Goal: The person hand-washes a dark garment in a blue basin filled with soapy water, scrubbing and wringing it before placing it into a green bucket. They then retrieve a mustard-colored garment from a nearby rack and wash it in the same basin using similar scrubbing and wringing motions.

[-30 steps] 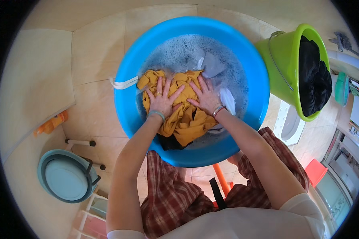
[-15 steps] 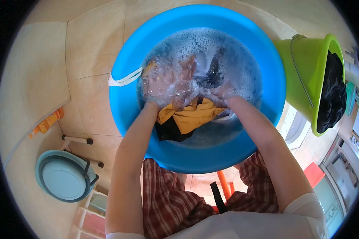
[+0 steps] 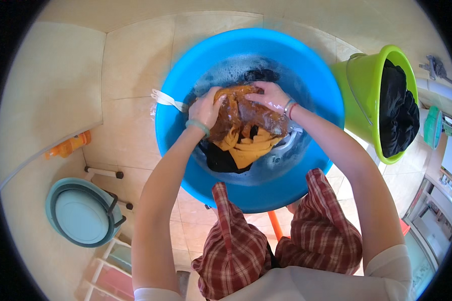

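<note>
A wet yellow-brown garment (image 3: 241, 113) is bunched up above the soapy water in a wide blue basin (image 3: 251, 195). My left hand (image 3: 205, 111) grips its left side, fingers curled over the cloth. On the opposite side my right hand (image 3: 270, 97) holds the upper right edge, thumb and fingers closed on the fabric. The garment's lower folds are brighter yellow and lie over a piece of black cloth (image 3: 227, 159). Another dark cloth (image 3: 261, 74) floats beyond my hands. White fabric (image 3: 289, 143) shows at the right, partly under water.
White straps (image 3: 168, 100) hang over the basin's left rim. A green bucket (image 3: 359, 95) with black clothing (image 3: 398, 110) stands at the right. To the left are an orange bottle (image 3: 68, 144) and pale blue-grey basins (image 3: 81, 215). My knees in plaid cloth (image 3: 236, 241) flank the basin's near side.
Both hands have come up out of the splashing suds, lifting the yellow-brown garment into sight between them. The splashing has died down, and the whole view has shifted slightly.
</note>
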Demonstrator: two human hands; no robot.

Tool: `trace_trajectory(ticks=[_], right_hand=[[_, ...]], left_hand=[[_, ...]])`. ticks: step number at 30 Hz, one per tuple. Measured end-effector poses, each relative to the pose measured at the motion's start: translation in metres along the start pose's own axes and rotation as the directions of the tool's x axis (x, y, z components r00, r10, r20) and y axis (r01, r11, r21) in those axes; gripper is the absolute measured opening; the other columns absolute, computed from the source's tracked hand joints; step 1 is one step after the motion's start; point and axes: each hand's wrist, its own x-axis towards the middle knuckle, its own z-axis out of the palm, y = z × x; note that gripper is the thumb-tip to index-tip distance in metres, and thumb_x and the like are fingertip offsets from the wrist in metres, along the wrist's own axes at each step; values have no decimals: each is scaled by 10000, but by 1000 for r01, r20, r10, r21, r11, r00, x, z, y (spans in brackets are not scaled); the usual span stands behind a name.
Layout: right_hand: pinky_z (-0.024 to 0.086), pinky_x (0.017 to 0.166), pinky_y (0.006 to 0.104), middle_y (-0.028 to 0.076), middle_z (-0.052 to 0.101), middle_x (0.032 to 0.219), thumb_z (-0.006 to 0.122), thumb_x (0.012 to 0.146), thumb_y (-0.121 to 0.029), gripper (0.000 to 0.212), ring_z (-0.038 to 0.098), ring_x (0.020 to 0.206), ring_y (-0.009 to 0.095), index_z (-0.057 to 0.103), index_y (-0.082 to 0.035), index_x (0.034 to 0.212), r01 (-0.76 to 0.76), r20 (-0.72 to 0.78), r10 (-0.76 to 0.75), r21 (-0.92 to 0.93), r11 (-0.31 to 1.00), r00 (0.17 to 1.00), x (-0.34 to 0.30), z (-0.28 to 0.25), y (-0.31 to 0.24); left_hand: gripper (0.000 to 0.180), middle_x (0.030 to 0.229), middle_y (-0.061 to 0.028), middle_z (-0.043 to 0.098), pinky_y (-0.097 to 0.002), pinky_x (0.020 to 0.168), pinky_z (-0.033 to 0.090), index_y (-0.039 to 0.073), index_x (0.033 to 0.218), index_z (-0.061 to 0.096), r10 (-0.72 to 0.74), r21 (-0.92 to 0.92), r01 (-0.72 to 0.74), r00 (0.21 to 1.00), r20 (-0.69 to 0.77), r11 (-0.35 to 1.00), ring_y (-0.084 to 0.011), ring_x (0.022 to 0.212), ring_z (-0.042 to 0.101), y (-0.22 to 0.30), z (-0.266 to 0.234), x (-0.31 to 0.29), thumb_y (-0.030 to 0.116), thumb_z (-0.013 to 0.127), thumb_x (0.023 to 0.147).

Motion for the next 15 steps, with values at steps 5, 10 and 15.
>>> trace_trajectory(ticks=[5,10,15], right_hand=[[500,874,344,141,676,1102,754,840,-292,397,644,995,245,686,-15,1115,213,-123,-188,234,949,974,-55,6,0],[493,761,323,71,630,920,743,851,-228,236,614,840,195,714,-67,1020,418,-207,-393,94,904,896,-124,9,-15],[489,704,314,50,603,898,756,785,-75,182,618,831,190,713,-110,958,560,-115,-549,127,819,828,-159,33,-9]], left_hand=[[268,1069,-148,666,-414,828,496,79,1106,623,5,-267,-46,988,-154,963,-369,989,624,23,-21,-51,292,614,945],[188,974,-121,672,-366,790,508,50,968,680,192,-328,-252,960,-205,910,-314,907,640,51,-48,-95,165,747,835],[240,1001,-114,660,-372,805,499,54,952,679,243,-327,-206,967,75,922,-308,906,632,48,-54,-128,44,785,737]])
